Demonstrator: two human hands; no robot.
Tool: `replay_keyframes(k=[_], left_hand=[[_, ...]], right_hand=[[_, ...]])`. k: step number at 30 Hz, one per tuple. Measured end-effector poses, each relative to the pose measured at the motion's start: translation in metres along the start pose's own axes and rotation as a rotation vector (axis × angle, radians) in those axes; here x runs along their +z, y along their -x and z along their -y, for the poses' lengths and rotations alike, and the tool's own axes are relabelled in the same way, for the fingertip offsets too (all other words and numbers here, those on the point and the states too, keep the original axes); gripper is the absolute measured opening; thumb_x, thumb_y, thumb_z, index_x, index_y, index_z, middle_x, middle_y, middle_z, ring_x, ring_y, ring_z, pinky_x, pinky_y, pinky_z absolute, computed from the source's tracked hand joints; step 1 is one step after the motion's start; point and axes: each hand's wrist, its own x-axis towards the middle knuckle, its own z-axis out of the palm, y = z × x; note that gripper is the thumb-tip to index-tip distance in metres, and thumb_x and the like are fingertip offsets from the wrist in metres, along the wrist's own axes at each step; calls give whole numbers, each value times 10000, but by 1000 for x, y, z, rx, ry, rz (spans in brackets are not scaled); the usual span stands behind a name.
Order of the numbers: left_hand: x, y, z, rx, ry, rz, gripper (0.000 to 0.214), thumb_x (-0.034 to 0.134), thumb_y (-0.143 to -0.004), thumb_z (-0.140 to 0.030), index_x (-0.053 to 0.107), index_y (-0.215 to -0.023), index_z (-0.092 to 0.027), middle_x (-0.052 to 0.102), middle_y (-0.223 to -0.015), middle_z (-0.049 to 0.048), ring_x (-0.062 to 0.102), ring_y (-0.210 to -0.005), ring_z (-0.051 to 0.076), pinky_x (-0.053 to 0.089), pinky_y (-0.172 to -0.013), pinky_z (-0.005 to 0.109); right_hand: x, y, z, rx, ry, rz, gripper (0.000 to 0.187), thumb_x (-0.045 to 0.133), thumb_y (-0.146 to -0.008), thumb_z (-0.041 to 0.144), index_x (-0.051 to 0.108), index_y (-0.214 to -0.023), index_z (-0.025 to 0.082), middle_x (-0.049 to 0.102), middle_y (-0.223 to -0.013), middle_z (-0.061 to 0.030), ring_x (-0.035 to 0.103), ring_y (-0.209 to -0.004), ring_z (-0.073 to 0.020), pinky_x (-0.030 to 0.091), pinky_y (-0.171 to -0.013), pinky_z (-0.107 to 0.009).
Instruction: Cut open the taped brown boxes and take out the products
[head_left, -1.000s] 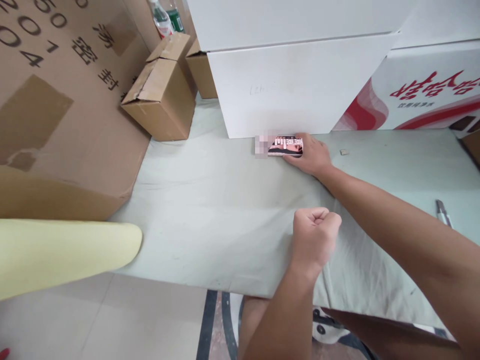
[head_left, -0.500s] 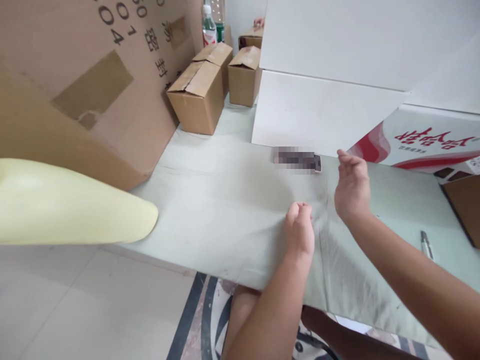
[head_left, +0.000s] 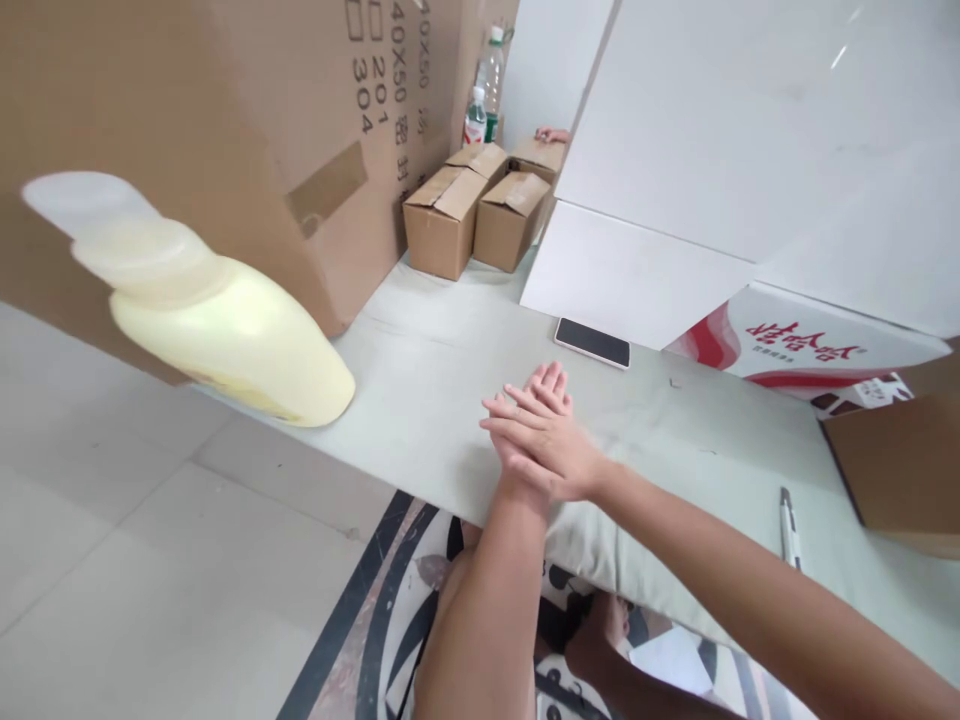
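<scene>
My right hand [head_left: 551,445] lies across my left hand [head_left: 525,410] above the pale cloth-covered table [head_left: 420,380], near its front edge. Both hands have their fingers stretched out flat, pressed against each other, and hold nothing. A dark phone [head_left: 592,343] lies screen up on the table beyond the hands, just in front of a white box [head_left: 637,285]. Neither hand touches it.
A big cardboard carton [head_left: 247,130] stands at the left, small cardboard boxes [head_left: 480,215] and bottles [head_left: 484,90] at the back. A pale yellow object [head_left: 225,335] juts in at the left. A red-and-white printed box [head_left: 802,345], a brown carton [head_left: 900,470] and a pen [head_left: 787,525] lie right. Another person's fingers [head_left: 553,134] show far back.
My right hand let go of the phone and drew back. My left fist opened, and the two hands came together flat. The phone's screen is now dark. The view swung left and up.
</scene>
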Motion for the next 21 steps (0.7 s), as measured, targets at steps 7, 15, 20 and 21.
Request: replay_keyframes(k=[7, 15, 20, 21], left_hand=[[-36, -2, -51, 306, 702, 179, 377, 376, -1073, -402, 718, -1074, -246, 773, -1114, 37, 724, -1003, 73, 555, -697, 87], [-49, -3, -67, 148, 607, 240, 618, 337, -1117, -430, 346, -549, -188, 125, -434, -99, 8, -336, 47, 92, -290, 157], [-38, -2, -70, 62, 610, 194, 644, 192, -1071, -565, 134, -544, -200, 24, -484, -74, -29, -432, 78, 86, -389, 239], [-37, -2, -71, 52, 612, 191, 632, 188, -1063, -567, 132, -549, -202, 24, -495, -73, -34, -448, 83, 78, -402, 249]], right_hand=[[-46, -37, -75, 474, 324, -364, 541, 422, -986, 326, 582, -1473, 156, 512, -1615, -187, 465, -1513, -369, 381, -1227, -631], [-42, -159, -85, 336, 396, -334, 611, 549, -903, 253, 521, -1511, 197, 397, -1667, -182, 425, -1514, -387, 385, -1220, -624], [-47, -211, -104, 466, 412, -340, 669, 606, -875, 287, 493, -1525, 176, 290, -1715, -198, 272, -1594, -418, 268, -1253, -695], [-48, -215, -108, 484, 419, -326, 658, 607, -878, 288, 501, -1516, 168, 283, -1716, -201, 264, -1596, -422, 260, -1253, -700]])
